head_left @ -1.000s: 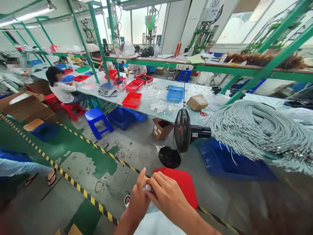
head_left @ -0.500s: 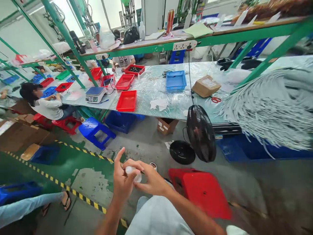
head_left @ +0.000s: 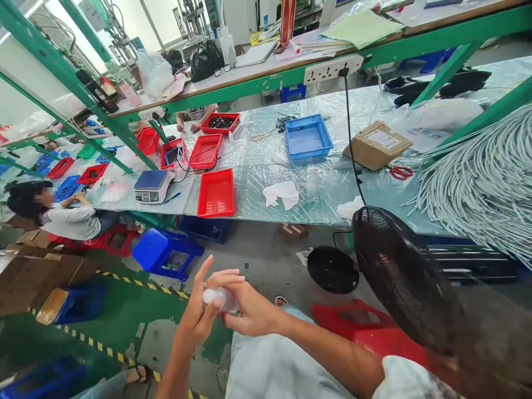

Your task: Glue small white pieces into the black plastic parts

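Low in the middle of the view, my left hand (head_left: 199, 310) and my right hand (head_left: 249, 313) meet around a small white object (head_left: 218, 298), perhaps a little bottle or cap. My left fingers curl about it with the index finger raised. Pinching its other end are the fingers of my right hand. Both hands hover above my lap, in light trousers (head_left: 274, 366). What exactly the white object is I cannot make out.
A black fan (head_left: 399, 271) stands close at right beside a red stool (head_left: 366, 327). Ahead runs a plastic-covered table (head_left: 307, 183) with red trays (head_left: 216, 192), a blue tray (head_left: 308, 136), a scale (head_left: 152, 185), a carton (head_left: 376, 145) and grey cables (head_left: 486, 183). A seated person (head_left: 62, 213) works at left.
The view has tilted down and moved closer to the table and fan. My hands stay together on the white object, now a little lower and nearer my lap.
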Tool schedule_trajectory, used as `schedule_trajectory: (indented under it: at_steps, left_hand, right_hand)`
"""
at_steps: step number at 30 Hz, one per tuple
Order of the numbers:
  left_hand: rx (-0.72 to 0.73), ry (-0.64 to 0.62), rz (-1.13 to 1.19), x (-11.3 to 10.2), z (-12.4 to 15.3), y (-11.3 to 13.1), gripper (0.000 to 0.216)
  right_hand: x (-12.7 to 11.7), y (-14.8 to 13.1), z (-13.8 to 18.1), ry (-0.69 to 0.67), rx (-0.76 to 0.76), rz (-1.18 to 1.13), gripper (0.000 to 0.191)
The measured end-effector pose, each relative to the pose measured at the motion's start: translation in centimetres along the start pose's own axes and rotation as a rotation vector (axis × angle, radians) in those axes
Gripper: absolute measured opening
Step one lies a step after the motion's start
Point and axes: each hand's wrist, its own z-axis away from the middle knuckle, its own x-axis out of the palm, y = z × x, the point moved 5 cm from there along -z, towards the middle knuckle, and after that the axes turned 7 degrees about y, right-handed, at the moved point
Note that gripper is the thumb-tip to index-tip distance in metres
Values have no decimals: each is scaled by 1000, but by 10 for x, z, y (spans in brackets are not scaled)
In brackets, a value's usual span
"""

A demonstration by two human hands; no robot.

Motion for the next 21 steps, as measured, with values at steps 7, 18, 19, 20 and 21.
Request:
schedule_trajectory:
  at_steps: [7,18,19,20,21]
  left_hand:
    - [31,-161,237,-83,-125,-35,100]
    - [112,-60,139,-206,-276,-65,89]
    - [112,-29,110,-216,-285,-69,76]
    - [114,11,62,-226,-292,-72,61]
    - [128,41,0,-233,-299,-74,48]
  right_hand:
    - [0,57,-114,156,93,-30,25]
    - [4,102,-271,328,202,51,23]
    - [2,105,-282,345,204,63,22]
    - [-1,109,-293,359,206,77,21]
    - [-3,113,-303,369,206,91,21]
